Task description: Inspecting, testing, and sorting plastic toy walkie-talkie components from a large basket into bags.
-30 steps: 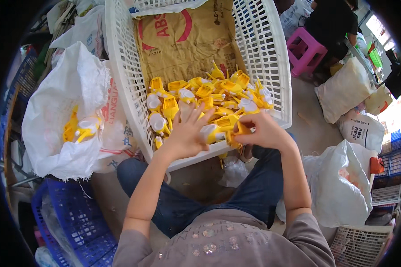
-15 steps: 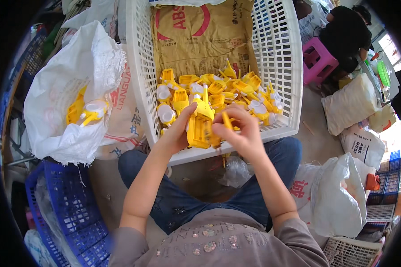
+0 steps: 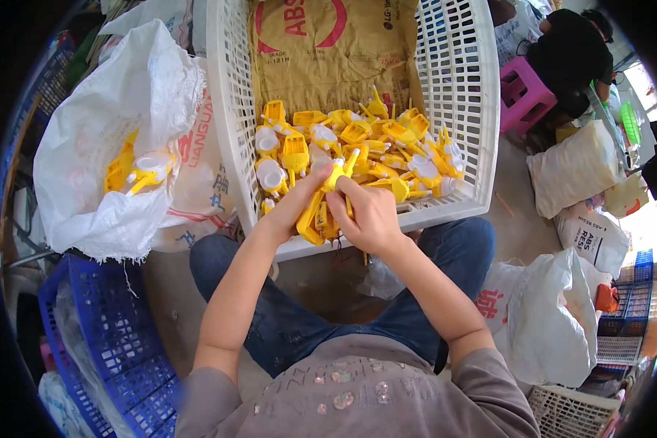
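My left hand (image 3: 297,201) is closed round a yellow plastic toy part (image 3: 311,225) with a hollow, tray-like body. The part tilts over the near rim of a white plastic basket (image 3: 230,124). My right hand (image 3: 370,217) presses its bent fingers against the part's upper end, where a yellow stem sticks up. The fingers partly hide that end, so I cannot tell whether a separate small piece is in them. Beyond my hands lies a pile of similar yellow parts (image 3: 358,150), several with round white pieces, inside the basket.
Brown paper (image 3: 336,73) lines the basket. At the left, a white woven sack (image 3: 80,139) holds a few yellow parts above a blue crate (image 3: 128,343). White sacks (image 3: 551,314) stand at the right. A person in black (image 3: 569,55) sits near a pink stool (image 3: 522,95).
The yellow part has turned and tilted in my left hand. My right hand has moved from beside it onto its upper end; the orange-yellow piece near those fingers no longer shows clearly.
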`<state>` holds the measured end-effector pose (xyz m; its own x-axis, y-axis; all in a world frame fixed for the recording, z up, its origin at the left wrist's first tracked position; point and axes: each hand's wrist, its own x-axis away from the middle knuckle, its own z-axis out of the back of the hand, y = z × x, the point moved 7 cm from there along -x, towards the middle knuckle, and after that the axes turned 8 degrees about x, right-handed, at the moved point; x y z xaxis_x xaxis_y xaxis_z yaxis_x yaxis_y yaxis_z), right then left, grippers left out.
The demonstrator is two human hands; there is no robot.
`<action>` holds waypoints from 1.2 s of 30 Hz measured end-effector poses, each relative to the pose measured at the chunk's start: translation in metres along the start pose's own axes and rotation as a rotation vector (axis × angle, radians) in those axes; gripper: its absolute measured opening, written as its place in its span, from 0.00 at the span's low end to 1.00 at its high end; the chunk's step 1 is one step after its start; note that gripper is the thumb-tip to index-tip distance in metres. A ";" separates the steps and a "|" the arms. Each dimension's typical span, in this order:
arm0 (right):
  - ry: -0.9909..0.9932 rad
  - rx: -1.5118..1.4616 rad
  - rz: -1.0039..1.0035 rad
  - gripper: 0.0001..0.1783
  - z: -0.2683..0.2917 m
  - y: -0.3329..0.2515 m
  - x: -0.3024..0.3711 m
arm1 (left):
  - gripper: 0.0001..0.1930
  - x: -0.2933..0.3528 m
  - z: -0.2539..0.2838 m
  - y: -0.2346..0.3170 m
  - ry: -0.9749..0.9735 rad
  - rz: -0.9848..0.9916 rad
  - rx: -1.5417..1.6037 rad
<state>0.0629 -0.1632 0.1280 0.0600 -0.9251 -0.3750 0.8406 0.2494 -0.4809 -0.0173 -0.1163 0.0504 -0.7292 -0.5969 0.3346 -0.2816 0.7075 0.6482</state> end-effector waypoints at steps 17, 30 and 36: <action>0.049 0.301 0.149 0.08 -0.050 0.015 -0.042 | 0.27 -0.002 0.039 -0.024 0.417 -0.006 0.217; 0.453 -0.772 -0.369 0.16 -0.065 0.112 0.015 | 0.34 0.013 0.002 0.053 0.101 -0.439 -0.463; -0.232 -1.635 -0.638 0.16 -0.061 0.015 0.034 | 0.43 0.016 -0.009 0.020 -0.234 -0.164 -0.086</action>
<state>0.0445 -0.1736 0.0593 0.1580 -0.9650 0.2095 -0.5765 -0.2624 -0.7738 -0.0287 -0.1152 0.0751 -0.8051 -0.5901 0.0602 -0.3612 0.5682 0.7394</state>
